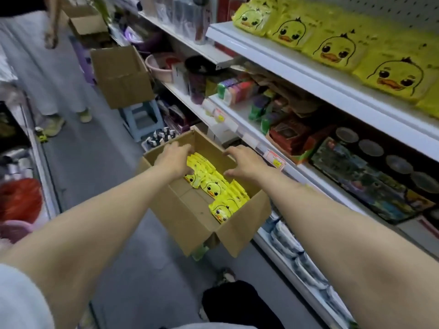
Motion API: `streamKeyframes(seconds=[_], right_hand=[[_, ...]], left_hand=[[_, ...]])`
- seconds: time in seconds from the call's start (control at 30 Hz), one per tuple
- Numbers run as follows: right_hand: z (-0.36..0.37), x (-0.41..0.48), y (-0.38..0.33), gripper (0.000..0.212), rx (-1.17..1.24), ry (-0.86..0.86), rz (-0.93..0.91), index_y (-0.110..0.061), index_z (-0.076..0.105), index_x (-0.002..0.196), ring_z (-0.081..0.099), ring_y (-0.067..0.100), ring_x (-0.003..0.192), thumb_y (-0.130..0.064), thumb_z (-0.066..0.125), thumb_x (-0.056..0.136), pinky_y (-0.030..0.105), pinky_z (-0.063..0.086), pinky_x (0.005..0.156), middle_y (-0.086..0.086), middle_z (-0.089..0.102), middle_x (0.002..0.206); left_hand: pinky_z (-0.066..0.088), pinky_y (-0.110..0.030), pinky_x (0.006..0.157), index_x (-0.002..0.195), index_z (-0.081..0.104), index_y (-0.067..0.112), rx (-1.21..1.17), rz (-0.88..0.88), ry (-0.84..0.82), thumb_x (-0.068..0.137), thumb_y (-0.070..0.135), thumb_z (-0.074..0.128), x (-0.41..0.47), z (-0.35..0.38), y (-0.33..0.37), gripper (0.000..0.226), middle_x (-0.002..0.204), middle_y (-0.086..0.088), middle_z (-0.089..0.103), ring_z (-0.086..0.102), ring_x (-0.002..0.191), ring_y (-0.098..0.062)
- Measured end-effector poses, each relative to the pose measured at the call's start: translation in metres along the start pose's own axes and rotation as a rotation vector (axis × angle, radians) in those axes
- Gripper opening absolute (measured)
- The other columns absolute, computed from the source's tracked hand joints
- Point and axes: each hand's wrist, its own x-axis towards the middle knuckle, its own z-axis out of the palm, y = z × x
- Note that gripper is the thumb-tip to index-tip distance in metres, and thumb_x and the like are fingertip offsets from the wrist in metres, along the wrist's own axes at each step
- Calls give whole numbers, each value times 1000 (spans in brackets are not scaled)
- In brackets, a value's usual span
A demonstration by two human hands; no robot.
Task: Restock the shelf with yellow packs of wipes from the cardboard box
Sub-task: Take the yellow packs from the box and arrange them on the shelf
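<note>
An open cardboard box [190,217] sits low beside the shelving, with a row of yellow duck-face packs of wipes [215,186] standing along its right side. My left hand [174,156] reaches into the box at the far end of the row, fingers spread and touching the packs. My right hand [244,162] hovers over the box's right wall with fingers loosely spread, holding nothing. On the top white shelf [308,74] at the upper right lies a row of the same yellow duck packs [337,47].
The middle shelf [240,115] carries coloured boxes, green bottles and price tags. A second cardboard box [122,77] rests on a blue stool [142,119] further down the aisle. Another person [47,67] stands at the upper left. Shelving with a red item borders the left.
</note>
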Motion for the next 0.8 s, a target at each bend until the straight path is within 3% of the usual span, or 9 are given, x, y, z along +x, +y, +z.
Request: streamKeyframes(seconds=[0.2,0.57,0.7,0.8], right_hand=[[38,75,26,64,58,-136,12,-26,52,136,48,26,128,-38,80,79,39,44,101,4,51,137],[99,165,70,64,90,-386,142,-24,50,139,50,26,124,-42,76,83,37,44,99,7,53,136],[134,192,77,63,159,-431,254,-24,49,139,51,28,124,-39,75,84,36,45,96,8,52,136],[163,209,80,63,226,-447,359,-24,48,140,48,28,128,-37,74,85,36,44,99,8,50,139]], left_hand=[[46,-49,98,133,50,29,-76,-81,-157,77,33,80,66,39,-11,64,125,-10,49,46,117,-31],[37,-45,108,133,52,31,-134,-189,-327,79,31,78,166,84,-42,60,137,-9,43,40,130,-28],[34,-47,110,133,50,30,-107,-153,-397,79,32,78,207,111,-63,61,143,-11,42,35,137,-30],[40,-47,106,129,52,28,-48,-52,-468,78,37,78,242,131,-81,59,132,-11,51,40,131,-32]])
